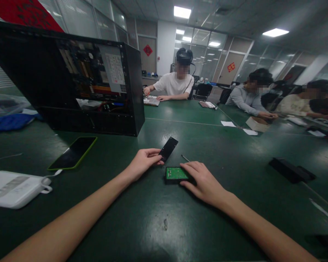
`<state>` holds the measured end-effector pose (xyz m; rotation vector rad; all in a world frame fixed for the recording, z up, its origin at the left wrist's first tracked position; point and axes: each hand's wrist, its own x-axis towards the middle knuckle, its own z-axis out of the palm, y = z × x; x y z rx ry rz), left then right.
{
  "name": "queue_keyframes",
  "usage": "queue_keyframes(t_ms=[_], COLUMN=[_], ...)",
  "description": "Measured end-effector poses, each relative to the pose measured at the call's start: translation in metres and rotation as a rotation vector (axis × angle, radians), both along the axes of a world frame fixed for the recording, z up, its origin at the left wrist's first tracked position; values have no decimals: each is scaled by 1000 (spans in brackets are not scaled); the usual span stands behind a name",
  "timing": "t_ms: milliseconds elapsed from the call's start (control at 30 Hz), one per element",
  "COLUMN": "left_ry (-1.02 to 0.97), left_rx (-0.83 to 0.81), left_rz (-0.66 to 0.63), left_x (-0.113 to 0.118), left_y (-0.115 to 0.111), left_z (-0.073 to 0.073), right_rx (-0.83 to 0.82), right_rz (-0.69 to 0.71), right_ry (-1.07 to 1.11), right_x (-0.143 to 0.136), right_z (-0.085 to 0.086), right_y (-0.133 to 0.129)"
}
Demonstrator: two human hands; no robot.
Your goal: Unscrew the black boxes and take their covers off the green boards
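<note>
A flat black rectangular cover (170, 147) with small holes near its corners is pinched in my left hand (147, 160), tilted up above the table. Just to the right, my right hand (201, 180) grips the right end of a small black box (166, 180). The box lies on the green tabletop with its top off, and a green circuit board (175, 172) shows inside it. My right fingers cover the box's far end. Behind that hand the thin metal shaft of a tool (184, 158) sticks out; the rest of it is hidden.
An opened black computer case (138, 91) stands at the back left. Nearer lie a phone in a green case (73, 153) and a white power bank (19, 189). A black object (289, 171) lies at the right. Several people sit at the far tables.
</note>
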<state>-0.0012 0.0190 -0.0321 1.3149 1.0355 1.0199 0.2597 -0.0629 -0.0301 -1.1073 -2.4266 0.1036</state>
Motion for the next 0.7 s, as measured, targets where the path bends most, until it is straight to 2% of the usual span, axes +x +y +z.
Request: queue_keyframes(t_ms=[133,233,333,433,533,600,700], left_ry=[-31,-41,-15,50,106,126,145], left_rx=[2,17,65,124,187,227,264], left_rz=[4,-4,-25,-71,-129,-166,-196], left_x=[-1,0,4,10,17,21,25], left_y=[0,-1,-5,-12,-22,-28,-35], left_z=[1,1,-1,-2,-1,0,1], right_rx=[24,101,227,374,342,272,159], right_rz=[-35,-227,-541,-861,-1142,-1257,-1314], right_ry=[36,116,136,32,-74,-92,-95], right_x=[11,44,109,196,276,312,335], right_z=[10,19,19,9,-2,-8,-16], right_y=[-11,-34,-69,-110,-144,-157,-161])
